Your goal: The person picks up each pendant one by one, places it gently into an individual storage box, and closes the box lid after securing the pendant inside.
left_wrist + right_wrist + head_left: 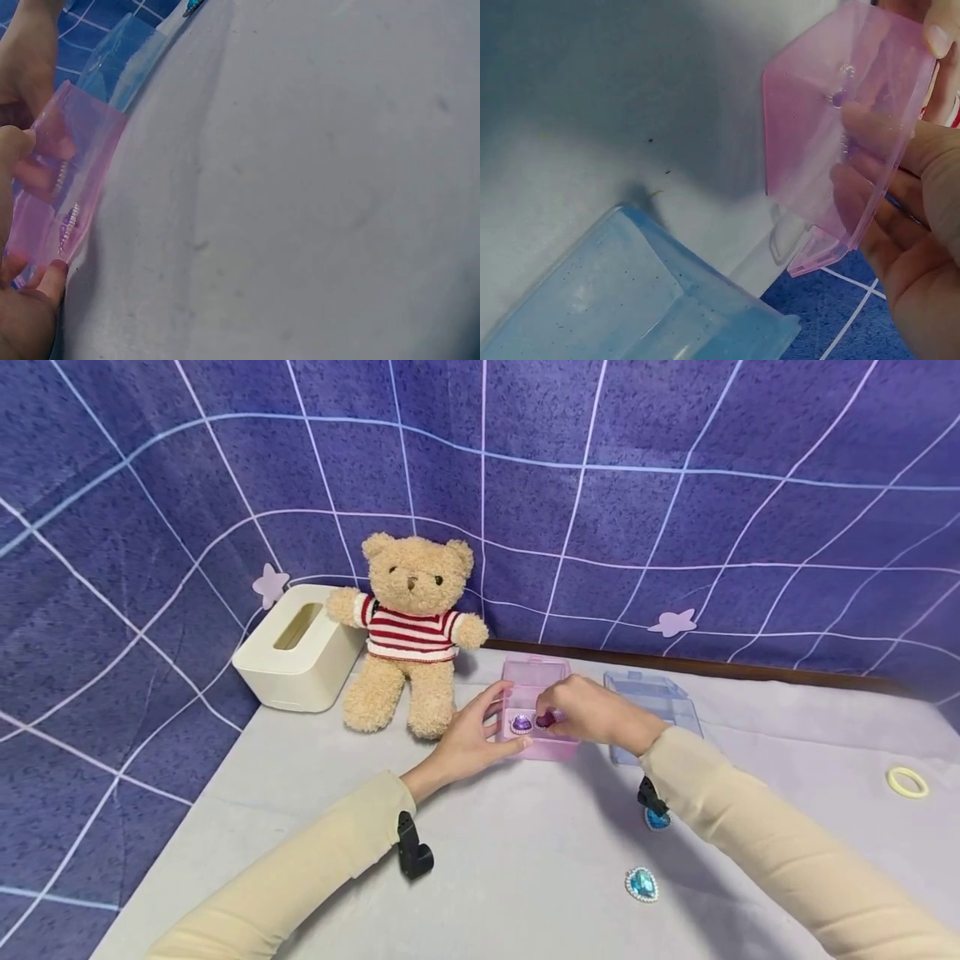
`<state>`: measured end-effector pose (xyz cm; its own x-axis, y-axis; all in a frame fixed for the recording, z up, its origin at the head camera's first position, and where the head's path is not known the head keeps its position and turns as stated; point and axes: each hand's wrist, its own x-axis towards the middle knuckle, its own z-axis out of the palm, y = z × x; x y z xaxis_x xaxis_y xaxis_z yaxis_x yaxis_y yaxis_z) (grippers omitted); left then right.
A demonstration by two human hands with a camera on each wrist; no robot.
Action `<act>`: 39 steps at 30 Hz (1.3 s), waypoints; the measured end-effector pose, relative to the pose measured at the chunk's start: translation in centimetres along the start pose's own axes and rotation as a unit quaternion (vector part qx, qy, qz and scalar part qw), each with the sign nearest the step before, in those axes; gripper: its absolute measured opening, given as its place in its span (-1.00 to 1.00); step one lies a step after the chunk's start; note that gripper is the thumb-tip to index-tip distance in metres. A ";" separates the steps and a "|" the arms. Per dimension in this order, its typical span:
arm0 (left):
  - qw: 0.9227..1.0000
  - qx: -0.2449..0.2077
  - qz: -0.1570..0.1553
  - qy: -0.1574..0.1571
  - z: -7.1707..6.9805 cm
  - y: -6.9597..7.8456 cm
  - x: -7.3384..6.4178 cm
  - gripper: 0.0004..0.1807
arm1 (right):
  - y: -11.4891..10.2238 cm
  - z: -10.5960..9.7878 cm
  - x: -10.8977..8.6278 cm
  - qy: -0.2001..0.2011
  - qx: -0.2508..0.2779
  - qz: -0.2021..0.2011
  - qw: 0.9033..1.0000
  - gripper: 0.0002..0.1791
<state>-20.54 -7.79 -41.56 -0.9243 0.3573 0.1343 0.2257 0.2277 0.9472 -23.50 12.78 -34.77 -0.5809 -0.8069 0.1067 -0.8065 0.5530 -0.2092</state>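
On the table stands an open pink see-through plastic box with its lid raised at the back. My left hand holds it at the left side, the thumb along its front rim. Inside the box lies a purple gem with a beaded silvery edge. Beside that gem, my right hand reaches into the box and pinches a second, darker purple gem, partly hidden by the fingers. Through the pink wall in the right wrist view, the right fingertips show inside.
A blue see-through box stands open to the right, partly behind my right arm. Two blue gems lie nearer me. A teddy bear and a white tissue box are at the back left. A yellow ring lies far right.
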 end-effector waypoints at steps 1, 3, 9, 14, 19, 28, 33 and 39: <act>1.000 -0.001 0.000 0.000 0.0 0.0 0.0 -0.06 | 0.1 0.0 0.1 -0.010 -0.004 -0.003 1.000 -0.89; 1.000 -0.003 -0.001 0.000 0.0 0.0 0.0 -0.06 | 0.1 0.1 0.2 -0.031 -0.011 -0.009 0.999 -0.87; 1.000 -0.006 0.002 0.000 0.0 -0.1 0.1 -0.06 | 0.1 0.1 0.4 -0.055 -0.012 -0.017 0.998 -0.85; 1.000 -0.005 0.010 0.000 0.1 -0.1 0.1 -0.07 | 0.2 0.3 0.4 -0.059 -0.025 0.002 0.998 -0.82; 1.000 -0.001 0.017 0.002 0.1 -0.2 0.1 -0.07 | 0.1 0.4 0.5 -0.057 -0.032 0.009 0.998 -0.82; 1.000 0.011 0.013 0.008 0.3 -0.1 -0.1 -0.07 | -0.1 0.7 0.4 -0.062 -0.026 0.033 0.997 -0.79; 1.000 0.010 0.013 0.007 0.4 -0.1 -0.1 -0.06 | 0.1 0.5 0.2 -0.051 -0.024 0.011 0.998 -0.81; 1.000 0.017 0.008 0.015 0.4 0.0 -0.3 -0.05 | 0.0 -0.3 -0.6 0.018 -0.002 -0.009 1.000 -0.87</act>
<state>-20.13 -7.54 -41.68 -0.9293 0.3339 0.1580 0.2498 0.2532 0.9346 -23.19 13.29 -34.58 -0.5702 -0.8087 0.1447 -0.8170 0.5398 -0.2027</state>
